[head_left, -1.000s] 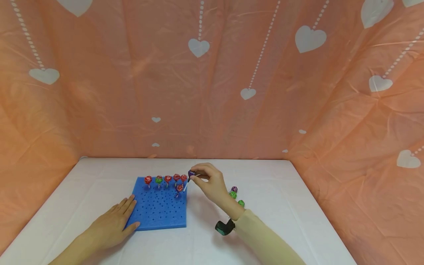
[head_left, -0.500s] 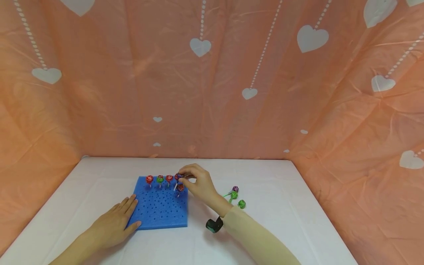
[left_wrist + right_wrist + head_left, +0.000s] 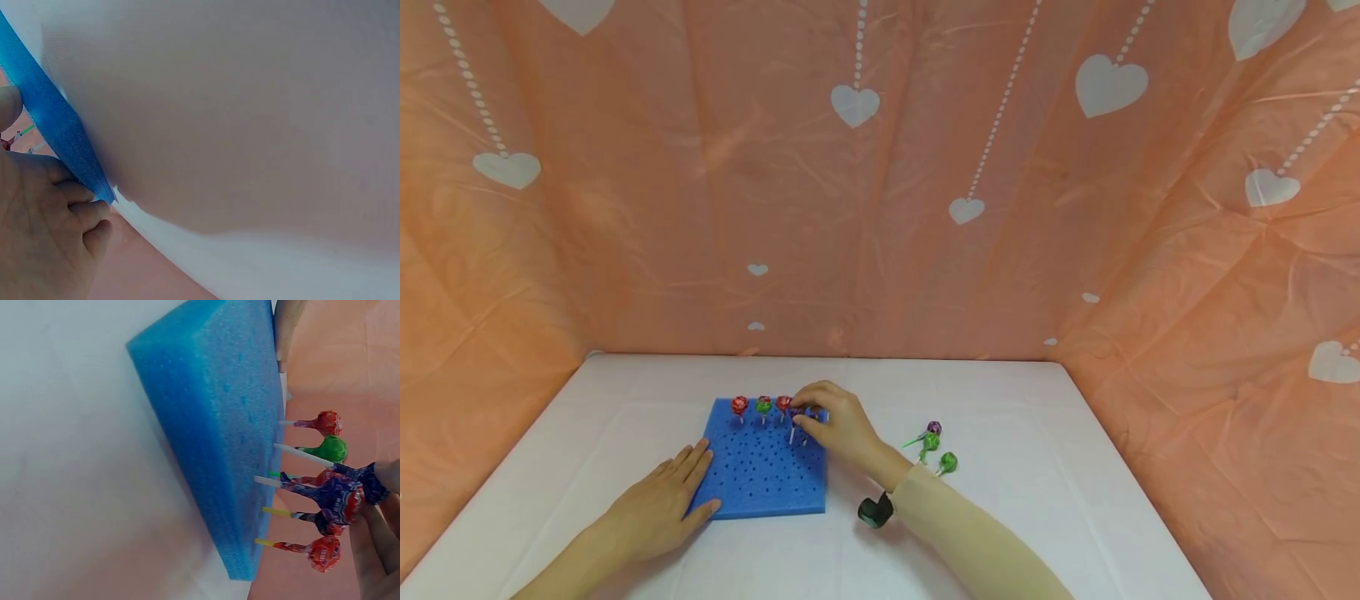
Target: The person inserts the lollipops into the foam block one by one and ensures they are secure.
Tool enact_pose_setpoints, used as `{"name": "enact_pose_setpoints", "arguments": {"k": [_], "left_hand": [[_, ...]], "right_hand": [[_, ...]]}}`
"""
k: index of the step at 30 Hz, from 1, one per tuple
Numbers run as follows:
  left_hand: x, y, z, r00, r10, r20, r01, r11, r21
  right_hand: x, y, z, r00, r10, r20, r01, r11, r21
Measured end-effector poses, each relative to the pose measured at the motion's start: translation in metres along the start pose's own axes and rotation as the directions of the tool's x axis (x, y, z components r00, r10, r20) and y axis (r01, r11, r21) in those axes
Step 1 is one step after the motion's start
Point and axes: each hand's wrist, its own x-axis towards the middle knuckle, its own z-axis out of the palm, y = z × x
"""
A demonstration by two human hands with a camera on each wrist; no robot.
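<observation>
My left hand (image 3: 651, 504) rests on the left edge of a blue foam block (image 3: 760, 475) dotted with small holes, its fingers stretched out. With its fingertips my right hand (image 3: 842, 423) pinches a dark purple-wrapped lollipop (image 3: 370, 482) by the head. In the right wrist view, this lollipop's white stick (image 3: 303, 455) slants to the foam's top; whether its tip is in a hole I cannot tell. Several lollipops stand in the foam's back part, among them a red one (image 3: 740, 406), a green one (image 3: 763, 406) and a purple one (image 3: 337, 499). My right hand partly hides some.
On the white table (image 3: 1000, 517), right of the foam, lie a purple lollipop (image 3: 933, 427) and two green lollipops, one nearer the back (image 3: 931, 442) and one nearer the front (image 3: 948, 462). An orange curtain with white hearts (image 3: 966, 210) stands behind and at both sides.
My right hand has carried the purple lollipop left and slightly down, from beside the foam's right edge to over its back right part. My left hand has stayed on the foam.
</observation>
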Motion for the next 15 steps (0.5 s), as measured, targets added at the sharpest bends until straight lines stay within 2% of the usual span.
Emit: {"name": "enact_pose_setpoints", "arguments": {"k": [15], "left_hand": [[0.0006, -0.0008, 0.0009, 1.000, -0.009, 0.001, 0.009, 1.000, -0.011]], "right_hand": [[-0.0045, -0.0002, 0.0061, 0.996, 0.071, 0.055, -0.068, 0.997, -0.046]]}}
